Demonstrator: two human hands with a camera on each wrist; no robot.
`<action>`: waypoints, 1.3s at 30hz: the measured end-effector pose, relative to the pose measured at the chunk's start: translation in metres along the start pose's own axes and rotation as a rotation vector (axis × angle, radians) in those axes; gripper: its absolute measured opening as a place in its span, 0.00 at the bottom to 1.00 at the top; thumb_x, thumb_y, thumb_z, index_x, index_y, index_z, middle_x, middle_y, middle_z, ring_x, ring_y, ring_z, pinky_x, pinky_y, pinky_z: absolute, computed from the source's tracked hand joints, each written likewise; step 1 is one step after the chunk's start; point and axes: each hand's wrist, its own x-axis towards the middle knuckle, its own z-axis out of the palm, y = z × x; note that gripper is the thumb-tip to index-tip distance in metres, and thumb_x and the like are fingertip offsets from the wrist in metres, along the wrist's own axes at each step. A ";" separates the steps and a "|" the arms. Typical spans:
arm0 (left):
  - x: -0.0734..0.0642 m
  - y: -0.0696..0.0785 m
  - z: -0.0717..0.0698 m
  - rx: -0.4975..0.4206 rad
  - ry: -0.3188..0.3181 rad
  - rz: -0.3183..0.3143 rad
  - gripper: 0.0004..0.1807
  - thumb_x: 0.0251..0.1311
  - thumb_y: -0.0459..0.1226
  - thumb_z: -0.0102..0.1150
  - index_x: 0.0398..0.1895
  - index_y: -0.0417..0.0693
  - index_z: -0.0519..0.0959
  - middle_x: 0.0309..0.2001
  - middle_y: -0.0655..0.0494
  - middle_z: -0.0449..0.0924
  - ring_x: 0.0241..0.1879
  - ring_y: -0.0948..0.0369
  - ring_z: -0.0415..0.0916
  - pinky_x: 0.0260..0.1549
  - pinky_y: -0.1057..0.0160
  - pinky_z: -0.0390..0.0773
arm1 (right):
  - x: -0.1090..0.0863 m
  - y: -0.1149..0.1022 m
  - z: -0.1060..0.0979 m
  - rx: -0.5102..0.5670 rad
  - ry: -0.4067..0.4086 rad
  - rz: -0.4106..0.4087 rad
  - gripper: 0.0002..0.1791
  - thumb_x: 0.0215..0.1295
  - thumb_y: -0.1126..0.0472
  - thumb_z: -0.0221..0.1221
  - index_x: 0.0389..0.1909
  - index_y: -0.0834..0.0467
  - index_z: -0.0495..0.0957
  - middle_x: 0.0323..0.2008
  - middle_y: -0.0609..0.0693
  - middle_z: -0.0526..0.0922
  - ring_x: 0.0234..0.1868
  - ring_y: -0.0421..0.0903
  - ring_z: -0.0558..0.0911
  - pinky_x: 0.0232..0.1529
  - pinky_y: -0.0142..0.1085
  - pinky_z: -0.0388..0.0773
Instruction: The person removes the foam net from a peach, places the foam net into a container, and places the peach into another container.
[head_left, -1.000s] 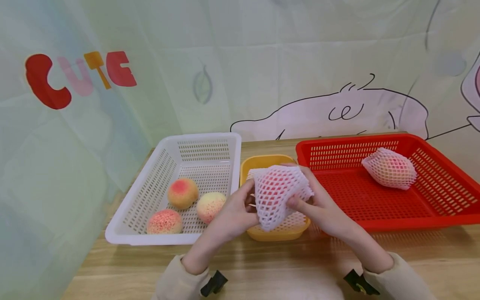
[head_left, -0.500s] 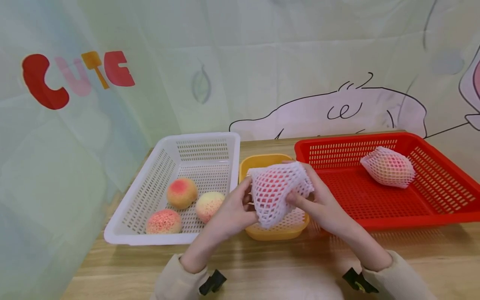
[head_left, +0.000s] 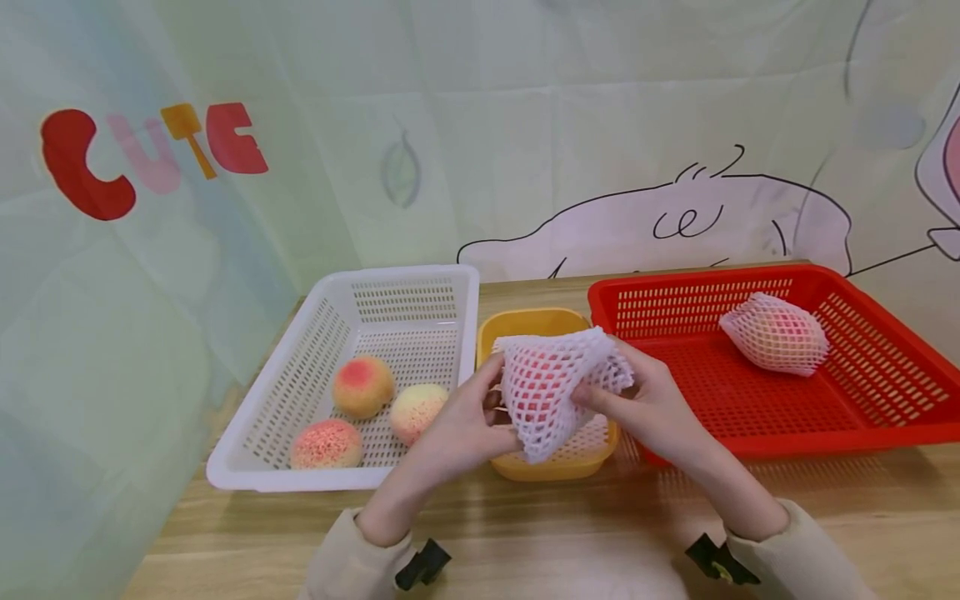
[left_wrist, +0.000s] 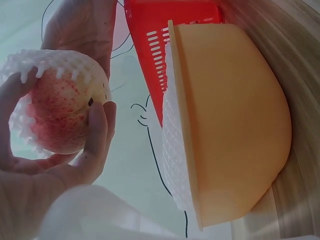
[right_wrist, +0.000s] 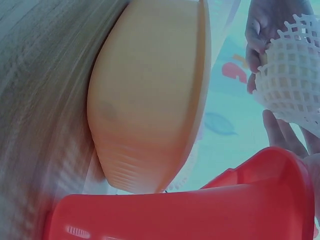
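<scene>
Wood-grained counter (head_left: 600,542) carries three plastic baskets: one slotted red basket (head_left: 787,447) at three o'clock, one slotted white basket (head_left: 322,479) at nine, one smooth, rounded yellow basket (head_left: 551,472) between, holding white netting (head_left: 588,442). Above the yellow one, the left hand (head_left: 467,421) curls round one pink-speckled peach (left_wrist: 62,112); the right hand (head_left: 651,408) grips its meshed foam net (head_left: 547,387). One netted peach (head_left: 776,335) lies toward the red basket's one o'clock; three bare round peaches (head_left: 363,387), two speckled, sit toward the white basket's six.

right hand (head_left: 654,407) slightly farther right, less of it showing above the foam net (head_left: 542,390), net's right edge drawn outward
</scene>
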 end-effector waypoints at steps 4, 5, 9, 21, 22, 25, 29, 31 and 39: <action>0.000 0.001 -0.001 0.022 0.026 -0.024 0.39 0.46 0.28 0.63 0.64 0.54 0.63 0.56 0.50 0.71 0.48 0.58 0.76 0.48 0.62 0.80 | 0.000 -0.001 -0.002 0.004 0.036 -0.012 0.22 0.60 0.65 0.64 0.56 0.56 0.75 0.46 0.42 0.82 0.42 0.42 0.82 0.44 0.35 0.83; 0.000 0.002 -0.001 0.029 0.030 -0.029 0.38 0.46 0.29 0.64 0.64 0.54 0.63 0.56 0.49 0.71 0.48 0.59 0.76 0.49 0.62 0.80 | 0.000 -0.001 -0.003 0.000 0.051 -0.016 0.21 0.60 0.65 0.64 0.56 0.57 0.75 0.46 0.40 0.82 0.42 0.42 0.82 0.44 0.34 0.82; 0.001 0.003 -0.002 0.020 0.040 -0.041 0.41 0.46 0.29 0.65 0.66 0.53 0.62 0.58 0.48 0.70 0.51 0.58 0.76 0.51 0.62 0.79 | 0.001 -0.001 -0.005 -0.016 0.109 -0.033 0.19 0.60 0.65 0.63 0.53 0.59 0.77 0.43 0.34 0.83 0.41 0.40 0.82 0.43 0.32 0.82; -0.001 0.006 -0.005 0.029 0.054 -0.064 0.40 0.47 0.31 0.69 0.65 0.53 0.62 0.56 0.48 0.70 0.51 0.55 0.76 0.53 0.59 0.79 | 0.002 0.000 -0.011 -0.020 0.148 -0.099 0.16 0.62 0.68 0.61 0.51 0.65 0.78 0.41 0.34 0.84 0.38 0.36 0.82 0.40 0.30 0.82; -0.001 0.007 -0.005 0.026 0.057 -0.070 0.40 0.46 0.31 0.69 0.65 0.54 0.62 0.56 0.49 0.70 0.51 0.55 0.76 0.53 0.59 0.79 | 0.002 0.000 -0.011 -0.019 0.153 -0.095 0.15 0.62 0.68 0.61 0.51 0.65 0.78 0.41 0.34 0.84 0.38 0.36 0.82 0.39 0.31 0.82; -0.002 0.008 -0.005 0.024 0.058 -0.075 0.40 0.46 0.31 0.69 0.64 0.56 0.63 0.57 0.51 0.70 0.51 0.55 0.76 0.52 0.59 0.80 | 0.002 0.000 -0.013 -0.028 0.168 -0.080 0.15 0.62 0.67 0.61 0.51 0.64 0.78 0.41 0.33 0.83 0.38 0.37 0.82 0.39 0.31 0.82; -0.002 0.009 -0.006 0.019 0.051 -0.049 0.40 0.47 0.30 0.69 0.64 0.54 0.63 0.58 0.50 0.70 0.52 0.55 0.76 0.52 0.57 0.80 | 0.001 -0.001 -0.014 -0.038 0.180 -0.062 0.16 0.63 0.67 0.60 0.52 0.63 0.77 0.41 0.33 0.83 0.39 0.38 0.82 0.39 0.31 0.83; -0.003 0.010 -0.007 0.020 0.051 -0.038 0.40 0.47 0.30 0.69 0.64 0.54 0.63 0.58 0.49 0.70 0.52 0.55 0.77 0.52 0.57 0.80 | 0.002 -0.002 -0.015 -0.039 0.183 -0.050 0.16 0.63 0.66 0.60 0.52 0.63 0.77 0.42 0.34 0.83 0.39 0.38 0.82 0.39 0.31 0.83; -0.005 0.014 -0.009 0.098 0.083 -0.061 0.43 0.47 0.33 0.72 0.67 0.57 0.62 0.59 0.51 0.71 0.52 0.56 0.77 0.54 0.56 0.79 | 0.003 -0.003 -0.018 -0.044 0.189 -0.016 0.17 0.63 0.65 0.61 0.53 0.62 0.76 0.44 0.34 0.81 0.42 0.38 0.82 0.40 0.31 0.83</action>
